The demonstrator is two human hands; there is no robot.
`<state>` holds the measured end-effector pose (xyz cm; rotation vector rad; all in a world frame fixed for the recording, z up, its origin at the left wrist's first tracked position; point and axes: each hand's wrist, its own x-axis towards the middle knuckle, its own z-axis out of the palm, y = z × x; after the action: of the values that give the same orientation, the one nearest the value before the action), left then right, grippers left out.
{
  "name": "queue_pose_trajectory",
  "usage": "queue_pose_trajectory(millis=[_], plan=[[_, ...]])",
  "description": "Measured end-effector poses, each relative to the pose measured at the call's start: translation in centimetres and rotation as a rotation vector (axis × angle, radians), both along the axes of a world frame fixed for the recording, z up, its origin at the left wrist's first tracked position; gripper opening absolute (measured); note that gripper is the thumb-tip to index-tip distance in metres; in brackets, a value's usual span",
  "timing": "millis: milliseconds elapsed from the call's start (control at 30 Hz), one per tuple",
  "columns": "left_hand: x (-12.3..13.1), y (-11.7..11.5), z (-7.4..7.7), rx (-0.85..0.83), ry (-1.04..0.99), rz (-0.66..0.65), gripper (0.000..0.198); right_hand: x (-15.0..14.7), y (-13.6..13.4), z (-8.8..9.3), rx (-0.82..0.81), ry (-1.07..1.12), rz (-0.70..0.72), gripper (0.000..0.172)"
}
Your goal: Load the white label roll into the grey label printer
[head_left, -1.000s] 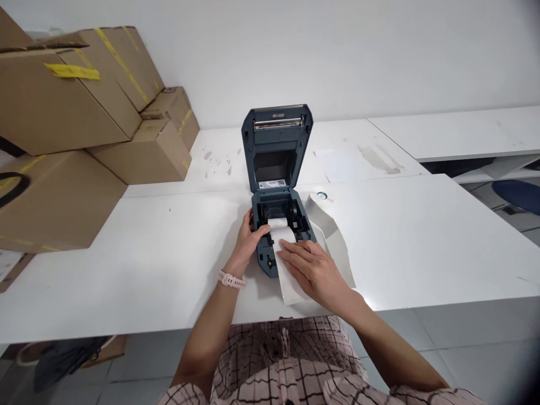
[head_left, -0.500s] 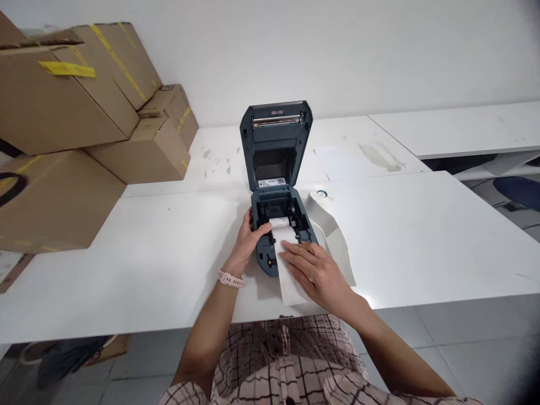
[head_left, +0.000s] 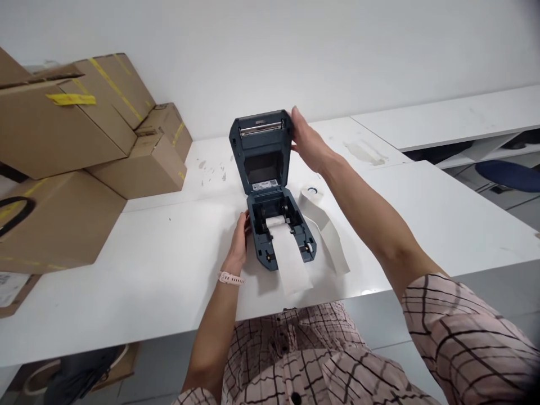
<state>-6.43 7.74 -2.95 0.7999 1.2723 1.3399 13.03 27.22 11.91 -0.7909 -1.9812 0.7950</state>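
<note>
From where I stand, the dark blue printer [head_left: 280, 198] sits on the white bench [head_left: 160, 270], right in front of the person, its lid [head_left: 264, 147] tipped up and back. The right hand [head_left: 311, 139] is up at the lid's upper right edge, touching it, with the digits spread apart; some of the fingertips are lost to me behind the edge, so I can't tell whether it is really gripping. The left hand [head_left: 239, 241] lies along the left side of the printer's base, fingers loosely bent against the wall. Their tips are hidden there, and I can't say if they are clasping it or only pressing.

Neither hand is on the white paper strip [head_left: 289, 253], which runs from a small roll [head_left: 276, 221] inside the base, out over the printer's front edge and towards the near side of the bench. Just beside the printer, on the person's right, a loose curl of label backing [head_left: 331, 233] trails across the bench. Cardboard boxes [head_left: 143, 169] are piled on the person's left.
</note>
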Motion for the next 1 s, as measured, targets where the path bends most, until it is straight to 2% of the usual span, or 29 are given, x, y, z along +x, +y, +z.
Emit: queue_pose_trajectory(millis=[33, 100, 200, 300, 367, 433, 500, 567, 667, 733, 833, 900, 967, 1000], plan=[[-0.1, 0.0, 0.1, -0.013, -0.001, 0.000, 0.066, -0.2, -0.4, -0.1, -0.030, 0.021, 0.024, 0.088], [-0.3, 0.0, 0.5, -0.031, -0.004, -0.001, 0.071, 0.2, -2.8, -0.7, -0.074, 0.088, 0.033, 0.086], [-0.5, -0.4, 1.3, -0.027, 0.021, 0.025, 0.079, 2.1, -9.2, -2.4, -0.077, 0.140, -0.025, 0.076], [0.0, -1.5, 2.3, 0.111, 0.127, 0.075, 0.079, 3.6, -15.9, -5.1, -0.075, 0.113, -0.068, 0.056], [0.8, -2.7, 2.8, 0.188, 0.197, 0.066, 0.079, 3.9, -19.2, -7.3, -0.074, 0.088, -0.100, 0.041], [1.9, -4.0, 3.2, 0.170, 0.222, 0.009, 0.087, 3.8, -21.1, -9.4, -0.177, 0.123, -0.156, 0.045], [2.9, -5.1, 3.4, 0.108, 0.202, -0.035, 0.098, 3.6, -21.9, -11.1, -0.391, 0.209, -0.211, 0.065], [3.6, -5.8, 3.4, 0.069, 0.160, -0.034, 0.099, 3.4, -21.9, -12.3, -0.613, 0.303, -0.214, 0.082], [4.1, -6.1, 3.4, 0.078, 0.106, -0.041, 0.089, 3.2, -21.7, -13.1, -0.778, 0.406, -0.156, 0.089], [4.2, -5.9, 3.3, 0.109, 0.095, -0.028, 0.083, 3.0, -21.7, -13.2, -0.780, 0.432, -0.150, 0.089], [4.3, -5.3, 3.1, 0.158, 0.109, 0.042, 0.079, 2.8, -21.8, -13.4, -0.702, 0.428, -0.190, 0.090], [4.5, -5.3, 2.9, 0.160, 0.122, 0.043, 0.079, 2.8, -21.8, -13.6, -0.669, 0.430, -0.201, 0.090], [4.9, -6.1, 2.7, 0.143, 0.194, 0.091, 0.081, 2.8, -21.6, -13.8, -0.670, 0.433, -0.190, 0.090], [5.2, -6.9, 2.6, 0.141, 0.263, 0.169, 0.082, 2.9, -21.6, -14.0, -0.675, 0.430, -0.182, 0.090]])
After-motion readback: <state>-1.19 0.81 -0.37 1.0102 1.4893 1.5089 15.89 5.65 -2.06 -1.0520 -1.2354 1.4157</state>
